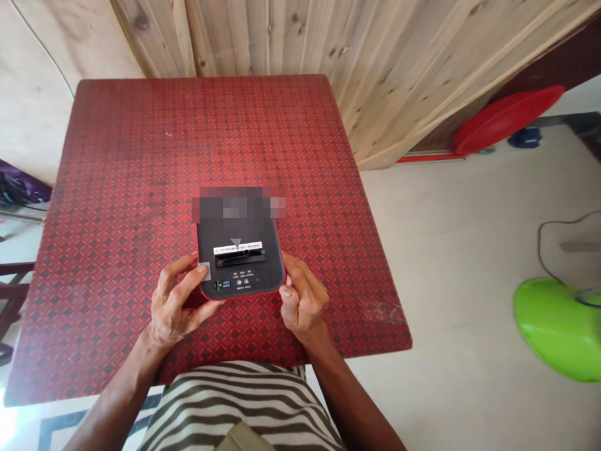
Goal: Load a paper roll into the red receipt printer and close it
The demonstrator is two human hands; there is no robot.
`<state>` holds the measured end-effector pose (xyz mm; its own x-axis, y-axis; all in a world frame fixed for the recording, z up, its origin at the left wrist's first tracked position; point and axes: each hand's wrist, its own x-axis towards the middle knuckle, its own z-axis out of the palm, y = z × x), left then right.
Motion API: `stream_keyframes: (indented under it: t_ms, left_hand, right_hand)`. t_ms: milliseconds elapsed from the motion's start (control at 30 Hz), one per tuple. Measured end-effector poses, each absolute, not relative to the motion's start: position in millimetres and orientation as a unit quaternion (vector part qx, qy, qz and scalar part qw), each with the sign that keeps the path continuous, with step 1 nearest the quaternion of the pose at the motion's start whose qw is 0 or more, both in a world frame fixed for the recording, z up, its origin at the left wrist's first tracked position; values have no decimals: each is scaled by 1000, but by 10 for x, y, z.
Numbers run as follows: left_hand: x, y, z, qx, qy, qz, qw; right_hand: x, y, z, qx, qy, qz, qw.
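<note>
In the head view, the left hand [173, 307] pinched the near-left corner of a black device [239, 229], a fingertip on its pale sticker [207, 274]; the right hand [306, 299] curled against the right edge. The device was over the red table's [211, 138] near half. Handling seemed unfinished: the white label [248, 247] was on, the slot [230, 260] apparently unfilled.

1. Your single head-worn camera looks forward and steeply down over your dark-and-white striped fabric shirt [201, 401].
2. It sits near, above the rectangular red patterned table [197, 138], taking in its whole top and the knotty pale wooden wall [263, 37].
</note>
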<state>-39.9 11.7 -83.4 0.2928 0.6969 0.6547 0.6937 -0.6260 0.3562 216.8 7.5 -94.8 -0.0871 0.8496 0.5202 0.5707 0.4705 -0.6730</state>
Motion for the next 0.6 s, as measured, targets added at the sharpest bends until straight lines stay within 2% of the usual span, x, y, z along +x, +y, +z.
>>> stream_keyframes:
  t_ms: [600]
  left_hand:
    - [-381, 144, -727, 777, 457, 426, 71]
  right_hand:
    - [2164, 48, -952, -511, -717, 146, 451]
